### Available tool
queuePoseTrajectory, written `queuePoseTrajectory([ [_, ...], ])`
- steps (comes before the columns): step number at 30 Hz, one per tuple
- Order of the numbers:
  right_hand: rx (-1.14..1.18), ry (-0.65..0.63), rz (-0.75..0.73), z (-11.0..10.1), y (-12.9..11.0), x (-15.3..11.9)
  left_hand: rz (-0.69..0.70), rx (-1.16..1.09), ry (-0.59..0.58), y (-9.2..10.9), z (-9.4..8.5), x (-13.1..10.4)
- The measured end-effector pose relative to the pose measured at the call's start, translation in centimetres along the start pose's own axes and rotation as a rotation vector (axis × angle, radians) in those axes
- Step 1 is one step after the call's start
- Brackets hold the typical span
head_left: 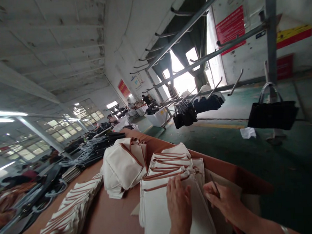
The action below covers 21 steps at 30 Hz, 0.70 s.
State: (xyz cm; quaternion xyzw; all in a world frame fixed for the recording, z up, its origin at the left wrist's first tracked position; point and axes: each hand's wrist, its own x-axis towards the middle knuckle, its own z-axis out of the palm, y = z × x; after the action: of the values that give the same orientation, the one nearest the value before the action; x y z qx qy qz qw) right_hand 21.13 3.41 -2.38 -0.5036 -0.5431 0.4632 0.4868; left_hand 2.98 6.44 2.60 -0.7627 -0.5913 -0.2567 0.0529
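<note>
Cream bag stack (174,214) under left hand (179,203)

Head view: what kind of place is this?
Probably a bag-making workshop: stacks of cream bags with brown trim cover a long brown table, black handbags hang from metal racks, and other people work farther down.

- My left hand (178,203) lies flat on the nearest stack of cream canvas bags with brown trim (160,207) on the brown worktop (111,220).
- My right hand (224,202) sits just right of it, fingers (210,191) at the stack's right edge.
- Behind lies a heaped pile of cream bags (123,166).
- Left runs a fanned row of cream bags (72,208).
- Far right, a black handbag (272,114) hangs on the metal rack (195,67).
</note>
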Motion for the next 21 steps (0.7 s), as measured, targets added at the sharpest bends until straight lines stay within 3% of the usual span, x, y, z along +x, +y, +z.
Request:
queuePoseTrajectory([
  [3,-0.037,-0.001,-0.108,-1.0,-1.7,-0.3,0.015,0.01,-0.057,0.9,-0.1,1.6],
  [7,-0.161,-0.023,-0.316,-2.4,-5.7,2.1,0.001,-0.005,-0.115,1.7,-0.5,1.0],
  [10,-0.24,-0.177,-0.331,-1.5,-7.9,5.5,-0.049,-0.062,-0.179,2.1,-0.4,-0.1],
  [14,-0.393,-0.455,-0.207,1.4,-7.6,9.8,-0.205,-0.188,-0.223,1.9,-0.8,-2.3],
  [17,-0.492,-0.512,-0.118,2.7,-6.4,11.2,-0.315,-0.296,-0.235,0.6,-2.7,-5.2],
  [21,-0.585,-0.497,-0.131,3.0,-5.5,10.8,-0.461,-0.47,-0.199,-0.9,-7.2,-10.7],
])
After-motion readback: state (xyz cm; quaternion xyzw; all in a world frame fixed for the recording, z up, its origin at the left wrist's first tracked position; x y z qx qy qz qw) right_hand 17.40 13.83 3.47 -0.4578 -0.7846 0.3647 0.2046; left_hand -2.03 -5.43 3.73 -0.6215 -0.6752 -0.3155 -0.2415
